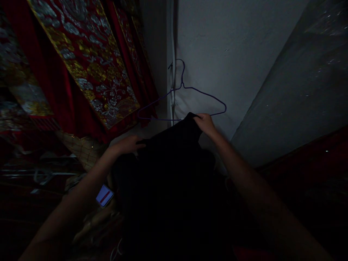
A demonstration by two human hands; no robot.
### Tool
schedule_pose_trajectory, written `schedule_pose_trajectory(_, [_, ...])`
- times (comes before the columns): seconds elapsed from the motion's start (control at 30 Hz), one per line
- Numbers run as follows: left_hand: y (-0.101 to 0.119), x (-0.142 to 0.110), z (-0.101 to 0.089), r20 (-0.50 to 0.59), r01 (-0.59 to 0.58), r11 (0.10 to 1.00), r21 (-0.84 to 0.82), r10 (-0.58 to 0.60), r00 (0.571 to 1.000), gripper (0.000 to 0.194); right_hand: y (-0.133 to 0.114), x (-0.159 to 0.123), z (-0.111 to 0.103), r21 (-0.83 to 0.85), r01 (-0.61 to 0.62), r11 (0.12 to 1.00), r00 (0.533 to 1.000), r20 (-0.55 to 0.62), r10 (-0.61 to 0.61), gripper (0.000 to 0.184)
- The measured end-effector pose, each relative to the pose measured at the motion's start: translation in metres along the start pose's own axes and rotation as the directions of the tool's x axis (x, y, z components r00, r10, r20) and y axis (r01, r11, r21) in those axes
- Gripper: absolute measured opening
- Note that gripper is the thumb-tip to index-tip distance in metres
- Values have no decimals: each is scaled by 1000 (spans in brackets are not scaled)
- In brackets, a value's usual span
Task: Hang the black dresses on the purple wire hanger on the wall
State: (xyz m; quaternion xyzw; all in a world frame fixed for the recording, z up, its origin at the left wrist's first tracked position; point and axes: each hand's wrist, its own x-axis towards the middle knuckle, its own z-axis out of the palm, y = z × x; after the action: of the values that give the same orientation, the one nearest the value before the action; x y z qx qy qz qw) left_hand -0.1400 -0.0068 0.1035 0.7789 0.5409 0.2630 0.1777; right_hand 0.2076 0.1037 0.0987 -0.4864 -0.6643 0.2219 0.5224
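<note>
A black garment (174, 163) stretches between my two hands, its upper edge slanting up to the right. My left hand (128, 145) grips its left corner with the fingers closed on the cloth. At the higher right corner, my right hand (206, 123) pinches the fabric. Just behind the top edge is a purple hanger (201, 91), its hook beside a pale vertical pipe. The garment overlaps part of the hanger's bottom bar; I cannot tell whether they are joined. In the dim light the lower part of the garment merges into shadow, so its exact kind is unclear.
Red cloth embroidered in gold and silver (95, 69) hangs at the left. A pale pipe (172, 40) runs down the grey wall (231, 40). A lit phone (104, 195) lies at the lower left. Translucent plastic sheeting (299, 90) covers the right side.
</note>
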Motion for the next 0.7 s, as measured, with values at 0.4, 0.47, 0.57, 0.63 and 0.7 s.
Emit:
schedule_pose_trajectory(0.4, [84,71,-54,-352,-345,911,226,406,843,26,-18,-29,-7,115,115,987,992,43,-120,29])
schedule_pose_trajectory(0.47, [85,81,-50,-332,-355,909,220,412,848,32,-19,-37,-9,147,234,961,970,31,-241,23])
schedule_pose_trajectory(0.57, [79,87,-48,-285,-340,905,257,407,868,30,-11,-38,-25,127,295,947,937,-231,-261,44])
schedule_pose_trajectory(0.63, [74,88,-50,-267,-332,892,307,416,869,29,-3,-30,-40,129,264,956,884,-430,-186,50])
schedule_pose_trajectory(0.7, [72,88,-53,-257,-336,869,363,440,861,27,5,-16,-55,142,245,959,835,-534,-134,55])
